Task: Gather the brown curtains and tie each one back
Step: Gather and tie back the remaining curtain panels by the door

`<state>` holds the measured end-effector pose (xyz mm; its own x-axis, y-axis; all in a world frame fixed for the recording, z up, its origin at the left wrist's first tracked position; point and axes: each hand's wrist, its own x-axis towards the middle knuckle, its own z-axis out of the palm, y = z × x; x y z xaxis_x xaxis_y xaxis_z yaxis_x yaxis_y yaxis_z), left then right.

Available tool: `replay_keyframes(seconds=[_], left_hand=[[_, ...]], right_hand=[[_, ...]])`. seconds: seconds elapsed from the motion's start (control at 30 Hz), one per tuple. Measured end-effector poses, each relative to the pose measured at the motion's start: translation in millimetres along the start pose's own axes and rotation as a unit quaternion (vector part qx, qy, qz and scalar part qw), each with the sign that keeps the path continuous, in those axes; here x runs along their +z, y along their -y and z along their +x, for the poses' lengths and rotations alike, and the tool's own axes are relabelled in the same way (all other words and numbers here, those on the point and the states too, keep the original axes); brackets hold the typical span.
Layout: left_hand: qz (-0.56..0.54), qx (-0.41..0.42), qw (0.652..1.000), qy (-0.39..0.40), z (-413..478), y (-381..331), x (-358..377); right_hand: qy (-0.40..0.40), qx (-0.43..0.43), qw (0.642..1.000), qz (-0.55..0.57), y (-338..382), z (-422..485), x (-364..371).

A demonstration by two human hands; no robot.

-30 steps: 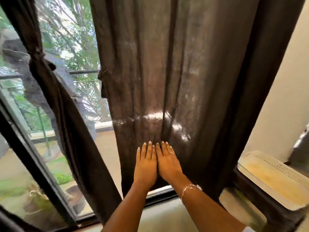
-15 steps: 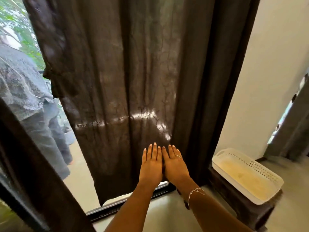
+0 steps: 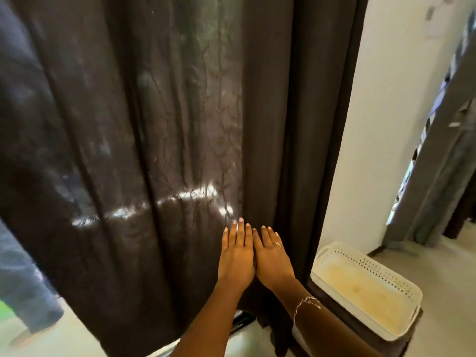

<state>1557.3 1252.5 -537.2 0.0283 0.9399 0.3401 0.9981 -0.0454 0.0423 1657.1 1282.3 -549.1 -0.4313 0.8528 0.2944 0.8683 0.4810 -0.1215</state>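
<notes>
A wide brown curtain [image 3: 159, 124] hangs loose and spread out across most of the view, with daylight showing through its thin cloth. My left hand [image 3: 238, 258] and my right hand [image 3: 271, 256] lie side by side, fingers straight, flat against the curtain's lower right part. Neither hand grips the cloth. A ring shows on my right hand and a thin bracelet on that wrist. The curtain's darker right folds run down beside my right hand.
A white perforated tray [image 3: 365, 284] rests on a dark stand at the lower right, close to the curtain's edge. A white wall [image 3: 386, 124] rises behind it. Grey curtains [image 3: 443, 155] hang at the far right. A person's legs [image 3: 23, 284] show at the lower left.
The view has swung right: the tied-back left curtain and the window have left the frame. My two hands have stayed flat and together on the cloth, now nearer its right folds.
</notes>
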Motion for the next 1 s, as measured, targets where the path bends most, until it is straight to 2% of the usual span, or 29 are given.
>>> replay_keyframes(seconds=[0.2,0.3,0.4,0.5,0.63,0.77,1.0], left_hand=[[-0.003,0.014,0.998,-0.058,71,14,-13],[0.021,0.056,0.995,-0.086,106,17,-31],[0.045,0.091,0.984,-0.145,146,18,-59],[0.079,0.121,0.961,-0.235,180,17,-98],[0.105,0.165,0.945,-0.263,218,15,-156],[0.129,0.188,0.913,-0.338,253,11,-215],[0.119,0.181,0.865,-0.453,298,-13,-320]], right_hand=[[-0.094,0.001,0.996,-0.008,-18,74,-29],[-0.146,0.002,0.989,-0.011,-19,103,-50],[-0.216,0.016,0.976,0.002,-22,134,-80],[-0.277,0.002,0.961,0.008,-22,158,-125],[-0.328,-0.044,0.944,-0.010,-21,186,-190],[-0.377,-0.065,0.924,-0.014,-26,213,-256],[-0.472,-0.064,0.878,-0.042,-52,251,-375]])
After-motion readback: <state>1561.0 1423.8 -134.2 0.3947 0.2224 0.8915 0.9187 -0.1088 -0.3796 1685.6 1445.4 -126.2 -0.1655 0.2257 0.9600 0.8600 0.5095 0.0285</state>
